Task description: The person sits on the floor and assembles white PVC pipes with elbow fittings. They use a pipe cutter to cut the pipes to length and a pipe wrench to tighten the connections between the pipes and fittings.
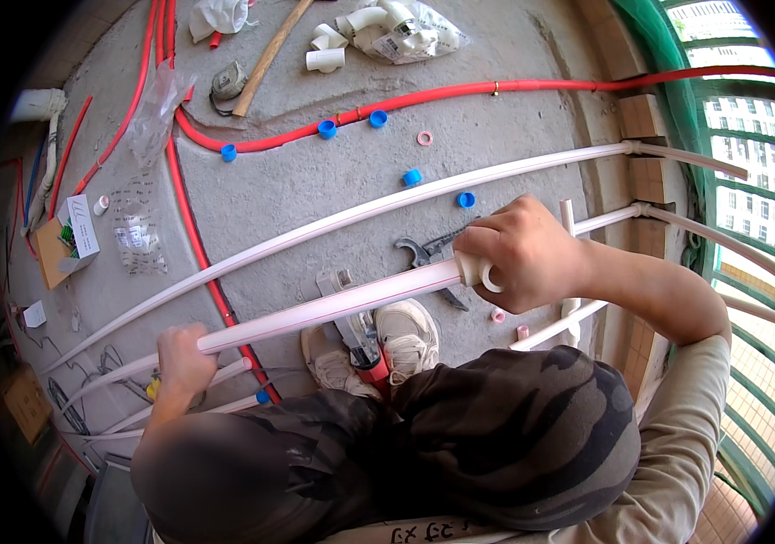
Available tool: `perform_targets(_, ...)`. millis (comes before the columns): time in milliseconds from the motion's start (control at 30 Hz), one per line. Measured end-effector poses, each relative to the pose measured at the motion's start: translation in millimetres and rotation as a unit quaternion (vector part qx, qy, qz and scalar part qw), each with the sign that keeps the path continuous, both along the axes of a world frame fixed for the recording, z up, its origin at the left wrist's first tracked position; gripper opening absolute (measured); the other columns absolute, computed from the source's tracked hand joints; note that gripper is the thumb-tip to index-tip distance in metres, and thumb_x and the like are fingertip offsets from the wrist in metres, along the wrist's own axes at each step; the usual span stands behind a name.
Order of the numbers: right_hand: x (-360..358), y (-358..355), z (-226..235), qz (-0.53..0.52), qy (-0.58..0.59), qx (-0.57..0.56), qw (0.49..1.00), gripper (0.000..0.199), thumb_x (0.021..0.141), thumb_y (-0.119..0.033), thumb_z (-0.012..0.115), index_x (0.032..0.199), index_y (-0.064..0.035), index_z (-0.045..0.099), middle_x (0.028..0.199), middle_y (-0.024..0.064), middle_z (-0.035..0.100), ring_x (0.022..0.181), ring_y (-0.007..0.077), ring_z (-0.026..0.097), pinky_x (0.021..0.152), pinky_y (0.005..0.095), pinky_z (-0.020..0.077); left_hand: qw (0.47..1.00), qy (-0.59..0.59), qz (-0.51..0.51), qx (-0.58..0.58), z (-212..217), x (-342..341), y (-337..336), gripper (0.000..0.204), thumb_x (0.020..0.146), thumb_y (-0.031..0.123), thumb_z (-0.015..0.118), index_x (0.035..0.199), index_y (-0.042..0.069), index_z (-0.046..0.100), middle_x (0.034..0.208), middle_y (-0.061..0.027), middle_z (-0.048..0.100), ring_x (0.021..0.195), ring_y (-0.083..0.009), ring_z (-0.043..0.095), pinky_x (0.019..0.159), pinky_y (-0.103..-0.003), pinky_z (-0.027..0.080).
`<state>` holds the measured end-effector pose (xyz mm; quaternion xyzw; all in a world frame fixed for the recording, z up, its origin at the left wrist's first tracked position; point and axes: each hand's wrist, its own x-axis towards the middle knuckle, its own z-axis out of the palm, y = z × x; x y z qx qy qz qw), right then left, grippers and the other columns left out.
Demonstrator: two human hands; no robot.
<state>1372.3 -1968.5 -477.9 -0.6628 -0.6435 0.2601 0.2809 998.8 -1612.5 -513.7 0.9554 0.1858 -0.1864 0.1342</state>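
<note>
Concrete floor (315, 181), long white pipe (315, 308), pink stripe

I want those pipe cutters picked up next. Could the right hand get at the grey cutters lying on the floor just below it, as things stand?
Probably not at once: the right hand is wrapped around a white fitting on the pipe. The cutters lie uncovered close beneath, so once it lets go, the way looks free.

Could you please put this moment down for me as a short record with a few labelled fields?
Setting: bare concrete floor beside a green railing
Left hand: gripping the white pipe near its far end
Right hand: closed on a white fitting at the pipe's other end
Under the pipe: pipe cutter, white shoes
Scattered: blue caps, red conduit, bag of white fittings
</note>
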Motion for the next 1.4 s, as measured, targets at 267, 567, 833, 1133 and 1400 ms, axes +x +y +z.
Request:
perform_targets(267, 2.3, -16.4, -28.1, 0.001, -0.044, 0.059, 0.997, 0.035, 0.062, -0.007, 0.08, 0.095, -0.004, 0.067, 0.076, 0.0094, 0.067, 0.065, 0.0315, 0.067, 0.056, 0.041, 0.053, 1.0, -0.003, 0.012, 0.0, -1.7, 3.6, -1.0, 0.025, 0.079, 0.022, 0.074, 0.065, 0.005, 0.062, 0.069, -0.0237, 0.064, 0.071, -0.0487, 0.064, 0.065, -0.058, 0.048)
perform_targets(567, 7.0, -15.8, -24.9, 0.0, -0.003, 0.012, 1.0, 0.041, 0.068, -0.01, 0.086, 0.105, -0.0032, 0.07, 0.086, 0.0124, 0.071, 0.074, 0.0328, 0.071, 0.065, 0.0405, 0.0561, 1.0, 0.021, 0.02, 0.009, 4.4, 4.1, 10.0, 0.023, 0.079, 0.021, 0.072, 0.066, 0.005, 0.063, 0.073, -0.0236, 0.066, 0.074, -0.0487, 0.064, 0.068, -0.059, 0.048)
perform_targets(833, 16.7, -5.4, -7.7, 0.036, 0.068, -0.005, 0.997, 0.049, 0.064, -0.003, 0.082, 0.111, -0.0027, 0.068, 0.091, 0.0154, 0.073, 0.081, 0.0354, 0.073, 0.071, 0.0408, 0.0582, 0.999, -0.004, 0.025, -0.02, 3.4, 9.6, 1.7, 0.025, 0.077, 0.021, 0.074, 0.063, 0.003, 0.062, 0.069, -0.0245, 0.063, 0.072, -0.0499, 0.062, 0.066, -0.058, 0.047)
perform_targets(1133, 14.7, -1.5, 1.5, 0.043, 0.07, 0.005, 0.997, 0.048, 0.063, -0.003, 0.08, 0.11, -0.0021, 0.068, 0.082, 0.0147, 0.071, 0.074, 0.0357, 0.072, 0.066, 0.0411, 0.057, 0.999, -0.021, 0.024, -0.021, 2.3, 4.8, -3.2, 0.026, 0.078, 0.021, 0.075, 0.063, 0.004, 0.062, 0.068, -0.0246, 0.063, 0.07, -0.0494, 0.063, 0.064, -0.057, 0.046)
perform_targets(1400, 30.3, 21.2, -4.0, -0.044, 0.035, -0.013, 0.998, 0.055, 0.073, -0.004, 0.087, 0.123, -0.004, 0.064, 0.108, 0.0163, 0.069, 0.1, 0.0364, 0.07, 0.083, 0.0436, 0.0569, 0.975, -0.192, 0.036, 0.108, -15.4, 17.0, 9.0, 0.035, 0.084, 0.022, 0.08, 0.069, 0.005, 0.054, 0.069, -0.0189, 0.059, 0.067, -0.0441, 0.06, 0.061, -0.054, 0.044)
